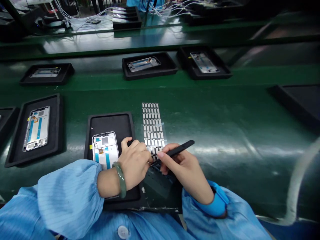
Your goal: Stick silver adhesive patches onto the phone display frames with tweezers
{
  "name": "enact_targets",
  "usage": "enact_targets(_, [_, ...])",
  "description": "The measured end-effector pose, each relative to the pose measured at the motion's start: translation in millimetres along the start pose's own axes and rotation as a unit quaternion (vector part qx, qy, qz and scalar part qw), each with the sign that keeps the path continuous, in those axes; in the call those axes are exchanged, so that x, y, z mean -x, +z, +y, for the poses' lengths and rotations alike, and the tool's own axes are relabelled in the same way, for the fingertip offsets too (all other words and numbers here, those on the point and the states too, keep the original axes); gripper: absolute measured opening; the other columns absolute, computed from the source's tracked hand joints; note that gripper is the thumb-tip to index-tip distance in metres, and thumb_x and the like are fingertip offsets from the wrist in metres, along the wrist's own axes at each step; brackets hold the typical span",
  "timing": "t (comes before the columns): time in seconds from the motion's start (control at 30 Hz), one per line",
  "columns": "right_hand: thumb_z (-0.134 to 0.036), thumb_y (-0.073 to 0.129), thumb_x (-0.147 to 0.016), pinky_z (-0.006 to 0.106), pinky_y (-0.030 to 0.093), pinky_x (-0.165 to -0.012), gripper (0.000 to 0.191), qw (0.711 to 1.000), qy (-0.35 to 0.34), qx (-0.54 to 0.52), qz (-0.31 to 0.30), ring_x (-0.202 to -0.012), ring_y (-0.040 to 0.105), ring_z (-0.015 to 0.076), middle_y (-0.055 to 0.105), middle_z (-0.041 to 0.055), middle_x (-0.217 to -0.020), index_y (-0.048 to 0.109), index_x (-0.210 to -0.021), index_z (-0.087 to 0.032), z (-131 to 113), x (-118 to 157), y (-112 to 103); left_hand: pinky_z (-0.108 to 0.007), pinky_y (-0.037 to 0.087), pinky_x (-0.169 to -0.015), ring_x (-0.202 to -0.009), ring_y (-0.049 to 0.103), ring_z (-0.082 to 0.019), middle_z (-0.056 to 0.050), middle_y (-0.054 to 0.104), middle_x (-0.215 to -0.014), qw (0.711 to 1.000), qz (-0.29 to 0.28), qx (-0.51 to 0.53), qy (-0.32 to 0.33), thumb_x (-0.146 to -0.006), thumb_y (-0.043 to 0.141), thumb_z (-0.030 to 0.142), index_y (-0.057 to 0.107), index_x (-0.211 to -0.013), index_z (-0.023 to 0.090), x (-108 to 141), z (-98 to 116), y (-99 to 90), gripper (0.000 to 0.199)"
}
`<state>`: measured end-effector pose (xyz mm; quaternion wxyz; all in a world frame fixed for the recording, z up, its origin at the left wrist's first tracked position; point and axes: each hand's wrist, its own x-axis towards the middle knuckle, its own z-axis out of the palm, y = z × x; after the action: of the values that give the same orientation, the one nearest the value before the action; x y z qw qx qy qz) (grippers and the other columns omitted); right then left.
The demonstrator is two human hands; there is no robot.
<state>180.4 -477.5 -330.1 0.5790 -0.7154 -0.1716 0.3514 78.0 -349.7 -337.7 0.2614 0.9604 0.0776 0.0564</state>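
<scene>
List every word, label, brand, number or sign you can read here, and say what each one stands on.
No text can be read anywhere in this picture.
Sheet of small parts: no legible lettering.
Black tool in the right hand: no lettering to be made out.
Metal frame in the nearest tray: any markings are too small to read.
Frames in the farther trays: too small and blurred to read.

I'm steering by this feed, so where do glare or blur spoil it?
In the head view, pale glare streaks the bench right of the sheet; the hose and far cables look soft; the top right corner is dark.
</scene>
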Motion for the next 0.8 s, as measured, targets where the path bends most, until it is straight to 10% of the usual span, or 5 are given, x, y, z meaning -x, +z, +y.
enact_targets(0.33, [-0.040, 0.072, -0.070, 0.020, 0.045, -0.041, 0.032, 0.996, 0.050, -0.073, -0.014, -0.040, 0.054, 0.0102, 0.057, -0.0042, -0.048, 0.053, -0.083, -0.019, 1, -5, -2, -0.049, 0.023, -0.099, -0.090, 0.051, -0.018, 0.001, 0.058, -0.088, 1.000, -0.008, 0.016, 0.003, -0.080, 0.057, 0.012, 0.056, -0.084, 0.020, 0, 2, -4.9, 0.009])
enact_targets(0.63, [-0.034, 0.077, -0.067, 0.016, 0.041, -0.038, 0.029, 0.983, 0.043, -0.177, 0.007, -0.039, 0.049, 0.0054, 0.064, -0.0019, -0.061, 0.053, -0.076, -0.019, -10, -16, -16, -0.054, 0.019, -0.103, -0.111, 0.050, -0.024, -0.007, 0.058, -0.119, 0.997, -0.031, 0.064, 0.004, -0.079, 0.066, 0.023, 0.035, -0.131, 0.019, -2, 4, -13.4, 0.060])
enact_targets(0.8, [-0.033, 0.074, -0.071, 0.018, 0.047, -0.043, 0.025, 0.983, -0.058, -0.171, 0.020, -0.044, 0.054, 0.0075, 0.066, -0.0029, -0.065, 0.054, -0.081, -0.022, -36, -17, -3, -0.043, 0.032, -0.100, -0.103, 0.056, -0.020, -0.004, 0.063, -0.106, 0.962, 0.049, 0.267, -0.025, -0.083, 0.060, 0.034, 0.054, -0.107, 0.019, 4, 1, -40.0, 0.029])
